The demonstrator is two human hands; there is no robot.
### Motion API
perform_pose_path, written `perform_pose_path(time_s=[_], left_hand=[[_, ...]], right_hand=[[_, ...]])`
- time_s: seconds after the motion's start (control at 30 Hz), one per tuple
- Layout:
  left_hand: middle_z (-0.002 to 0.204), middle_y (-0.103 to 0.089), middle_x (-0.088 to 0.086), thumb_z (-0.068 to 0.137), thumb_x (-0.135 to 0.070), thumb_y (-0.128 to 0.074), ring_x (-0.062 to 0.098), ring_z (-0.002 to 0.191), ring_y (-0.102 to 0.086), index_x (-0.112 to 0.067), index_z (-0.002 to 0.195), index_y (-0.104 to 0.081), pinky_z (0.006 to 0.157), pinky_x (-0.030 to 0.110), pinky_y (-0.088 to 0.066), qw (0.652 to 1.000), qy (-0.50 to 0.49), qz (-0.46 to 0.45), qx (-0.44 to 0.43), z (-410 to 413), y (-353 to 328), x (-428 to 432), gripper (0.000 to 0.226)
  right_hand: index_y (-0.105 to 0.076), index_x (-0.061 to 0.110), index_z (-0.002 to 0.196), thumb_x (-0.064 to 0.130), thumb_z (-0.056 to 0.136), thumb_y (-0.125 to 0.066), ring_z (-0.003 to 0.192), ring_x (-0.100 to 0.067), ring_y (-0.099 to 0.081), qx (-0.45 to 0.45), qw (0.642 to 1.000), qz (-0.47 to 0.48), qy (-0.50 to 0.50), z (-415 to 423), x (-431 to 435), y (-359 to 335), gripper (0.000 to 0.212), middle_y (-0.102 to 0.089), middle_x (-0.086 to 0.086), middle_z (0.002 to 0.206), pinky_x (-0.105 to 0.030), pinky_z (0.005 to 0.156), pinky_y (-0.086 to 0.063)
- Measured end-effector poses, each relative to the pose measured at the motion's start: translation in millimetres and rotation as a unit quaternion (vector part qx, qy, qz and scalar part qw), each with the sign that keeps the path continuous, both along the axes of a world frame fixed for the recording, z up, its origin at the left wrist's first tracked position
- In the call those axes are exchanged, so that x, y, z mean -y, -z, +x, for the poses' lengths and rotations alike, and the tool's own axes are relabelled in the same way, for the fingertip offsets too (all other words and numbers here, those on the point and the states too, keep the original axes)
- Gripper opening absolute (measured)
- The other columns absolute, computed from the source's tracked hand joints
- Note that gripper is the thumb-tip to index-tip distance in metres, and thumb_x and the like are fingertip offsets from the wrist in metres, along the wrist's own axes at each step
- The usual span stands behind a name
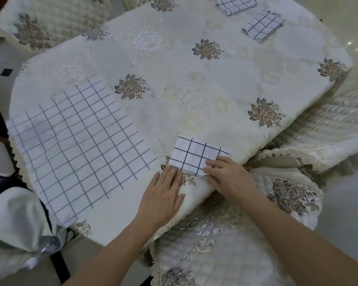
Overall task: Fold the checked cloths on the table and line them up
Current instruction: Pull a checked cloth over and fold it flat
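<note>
Worktop (174, 65), under a cream floral tablecloth, taken as landmark. Largest item: unfolded checked cloth (79, 145), flat at the worktop's near-left edge, not yet folded. Two folded checked cloths sit at the far-right edge, one (261, 25) just nearer than the other (236, 4); a third may lie at the frame top, too cropped to tell. Small folded cloth (196, 154) lies at the near edge, where the tablecloth drops off. Left hand (163, 195) is flat, fingers straight and close together, tips touching the small cloth's near-left corner. Right hand (225, 172) lies on its near-right corner, fingers slightly bent, pressing; a pinch of the edge cannot be ruled out. Judgement: step is the final crease. Do it well by matching edges along the grid lines, pressing outward from the fold, and keeping the cloth off the drop-off. No brands, labels or writing legible.
</note>
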State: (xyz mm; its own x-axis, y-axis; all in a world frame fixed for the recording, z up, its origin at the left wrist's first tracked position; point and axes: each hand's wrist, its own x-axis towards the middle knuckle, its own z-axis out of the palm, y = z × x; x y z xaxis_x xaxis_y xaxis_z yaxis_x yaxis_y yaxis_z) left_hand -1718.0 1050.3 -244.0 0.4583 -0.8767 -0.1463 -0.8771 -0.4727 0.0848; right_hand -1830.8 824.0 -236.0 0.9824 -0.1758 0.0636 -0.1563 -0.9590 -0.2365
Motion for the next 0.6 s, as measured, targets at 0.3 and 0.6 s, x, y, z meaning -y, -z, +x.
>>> perform_pose_path(time_s=[0.3, 0.6], left_hand=[[0.154, -0.039, 0.011, 0.098, -0.047, -0.036, 0.026, 0.144, -0.036, -0.009, 0.147, -0.043, 0.113, 0.048, -0.038, 1.0, 0.002, -0.015, -0.016, -0.7, -1.1, 1.4, 0.062], [0.122, -0.055, 0.015, 0.088, -0.008, -0.05, 0.031, 0.101, -0.056, -0.007, 0.114, -0.063, 0.08, 0.045, -0.047, 0.964, -0.069, -0.255, -0.004, 39.8, -21.4, 61.7, 0.03]], right_hand=[[-0.078, 0.024, 0.101, 0.03, 0.09, -0.07, 0.11, -0.03, -0.064, -0.012, 1.0, 0.011, 0.008, 0.5, -2.3, 0.2, 0.015, -0.072, 0.002, 0.117, -0.039, 0.091, -0.055], [-0.077, 0.025, 0.1, 0.045, 0.097, -0.039, 0.112, -0.03, -0.06, -0.029, 0.999, 0.04, 0.012, 1.2, -5.0, -1.2, 0.043, -0.069, 0.0, 0.123, -0.045, 0.09, -0.054]])
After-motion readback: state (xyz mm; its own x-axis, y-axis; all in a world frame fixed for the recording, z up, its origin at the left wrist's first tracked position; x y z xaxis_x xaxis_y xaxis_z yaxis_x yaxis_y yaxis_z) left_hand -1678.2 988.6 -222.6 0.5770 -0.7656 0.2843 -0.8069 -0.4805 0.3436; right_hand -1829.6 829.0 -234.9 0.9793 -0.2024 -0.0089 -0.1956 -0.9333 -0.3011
